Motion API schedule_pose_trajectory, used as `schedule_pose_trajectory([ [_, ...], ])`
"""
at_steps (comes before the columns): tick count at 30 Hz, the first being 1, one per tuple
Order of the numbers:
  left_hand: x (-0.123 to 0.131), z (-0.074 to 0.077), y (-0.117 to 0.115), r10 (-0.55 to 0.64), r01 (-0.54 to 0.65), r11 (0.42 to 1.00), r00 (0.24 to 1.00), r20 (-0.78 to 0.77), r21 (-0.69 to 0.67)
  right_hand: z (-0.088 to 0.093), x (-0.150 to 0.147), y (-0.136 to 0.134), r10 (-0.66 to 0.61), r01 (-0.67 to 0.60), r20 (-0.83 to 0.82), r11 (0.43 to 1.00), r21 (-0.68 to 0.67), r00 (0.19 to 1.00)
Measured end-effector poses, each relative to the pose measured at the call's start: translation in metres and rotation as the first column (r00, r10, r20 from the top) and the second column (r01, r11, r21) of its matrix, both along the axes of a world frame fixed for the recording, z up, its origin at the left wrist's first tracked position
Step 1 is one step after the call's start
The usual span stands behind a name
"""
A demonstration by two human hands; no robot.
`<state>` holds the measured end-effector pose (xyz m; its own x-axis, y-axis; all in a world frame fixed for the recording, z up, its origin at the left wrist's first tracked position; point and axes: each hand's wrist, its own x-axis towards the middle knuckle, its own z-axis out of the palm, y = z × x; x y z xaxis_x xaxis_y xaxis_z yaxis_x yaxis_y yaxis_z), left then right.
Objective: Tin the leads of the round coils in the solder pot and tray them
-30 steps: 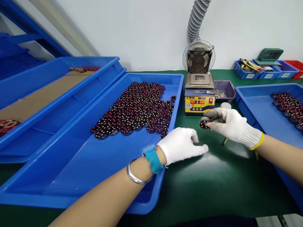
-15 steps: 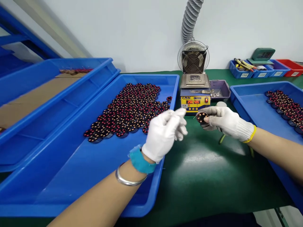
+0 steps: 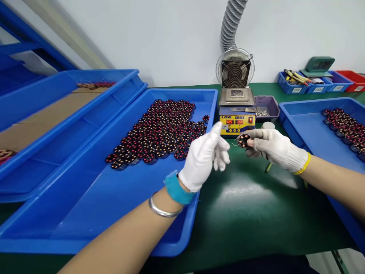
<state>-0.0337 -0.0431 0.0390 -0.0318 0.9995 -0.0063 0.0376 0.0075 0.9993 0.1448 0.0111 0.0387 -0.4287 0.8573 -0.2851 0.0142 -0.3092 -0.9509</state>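
Observation:
My right hand (image 3: 273,146), in a white knitted glove with a yellow cuff, pinches a small round black stator (image 3: 243,140) with copper-coloured segments. Thin loose wires stick out from its left side. The held stator is just in front of the solder pot (image 3: 236,121), whose red displays are lit. To its left, my gloved left hand (image 3: 205,156) hovers over the right rim of a blue tray (image 3: 114,207), fingers apart and nothing visible in them. Many similar stators (image 3: 159,131) fill the back of that tray. Green handles (image 3: 268,167) show below my right hand; their tool is mostly hidden.
At right, another blue tray (image 3: 310,125) holds more stators. A purple bin (image 3: 266,108) with metal bits stands beside the pot, under a fan and grey hose (image 3: 232,24). Small bins (image 3: 295,88) and a clock (image 3: 321,64) line the back. A stacked tray (image 3: 94,118) is at left.
The left hand's fingers have spread from closer together, its index now pointing up. The right hand keeps the stator nearly in place, turned slightly. The view has shifted a little.

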Motion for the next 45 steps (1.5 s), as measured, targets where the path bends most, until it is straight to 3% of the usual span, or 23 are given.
schedule_pose_trajectory([
  [2,-0.002,-0.002,0.002,0.016,-0.016,1.000,1.000,0.025,0.003,-0.001,0.000,0.000,-0.003,0.003,-0.001,1.000,-0.005,1.000],
  [8,0.015,-0.007,-0.001,-0.083,0.073,0.995,0.985,-0.152,-0.070,0.000,-0.005,-0.007,0.063,-0.066,0.036,0.991,0.114,0.997],
  [11,0.016,-0.002,-0.006,0.057,-0.053,0.998,0.991,-0.124,0.038,0.002,-0.006,-0.008,-0.001,-0.010,0.084,0.991,0.132,0.996],
  [13,0.011,0.001,-0.006,0.223,-0.207,0.963,0.972,-0.077,0.172,0.003,-0.006,-0.008,-0.040,0.027,0.096,0.990,0.140,0.995],
  [15,0.006,0.000,-0.004,0.303,-0.276,0.928,0.950,-0.073,0.250,0.003,-0.006,-0.008,-0.049,0.034,0.098,0.988,0.152,0.994],
  [19,0.007,-0.008,0.001,0.115,-0.066,0.985,0.938,-0.327,0.157,0.002,-0.006,-0.011,0.026,-0.050,0.116,0.977,0.209,0.993],
  [21,0.011,-0.009,-0.001,0.047,-0.012,0.995,0.924,-0.379,0.094,0.001,-0.005,-0.011,0.041,-0.076,0.150,0.968,0.238,0.988],
  [27,0.011,-0.003,-0.011,0.189,-0.165,0.978,0.959,-0.212,0.127,0.002,-0.003,-0.006,-0.035,-0.009,0.150,0.960,0.282,0.988],
  [31,0.015,-0.007,-0.008,0.004,0.001,1.000,0.964,-0.264,0.021,0.004,-0.006,-0.009,-0.046,0.016,0.104,0.961,0.276,0.993],
  [33,0.021,-0.007,-0.009,-0.025,0.024,1.000,0.967,-0.253,-0.008,0.005,-0.007,-0.010,-0.045,0.015,0.105,0.962,0.273,0.993],
  [36,0.024,-0.001,-0.014,0.093,-0.072,0.986,0.987,-0.133,0.150,0.004,-0.006,-0.009,-0.059,0.023,0.117,0.958,0.286,0.991],
  [38,0.019,0.003,-0.016,0.220,-0.208,0.924,0.975,0.000,0.320,0.004,-0.005,-0.009,-0.072,0.035,0.109,0.950,0.310,0.991],
  [40,0.012,0.005,-0.015,0.310,-0.320,0.866,0.946,0.090,0.385,0.003,-0.005,-0.010,-0.078,0.044,0.087,0.938,0.345,0.993],
  [42,0.007,0.004,-0.010,0.304,-0.308,0.899,0.951,0.061,0.311,0.001,-0.006,-0.012,-0.083,0.051,0.066,0.921,0.385,0.994],
  [45,0.008,0.001,-0.007,0.212,-0.197,0.973,0.969,-0.127,0.122,-0.002,-0.008,-0.015,-0.089,0.057,0.056,0.901,0.429,0.994],
])
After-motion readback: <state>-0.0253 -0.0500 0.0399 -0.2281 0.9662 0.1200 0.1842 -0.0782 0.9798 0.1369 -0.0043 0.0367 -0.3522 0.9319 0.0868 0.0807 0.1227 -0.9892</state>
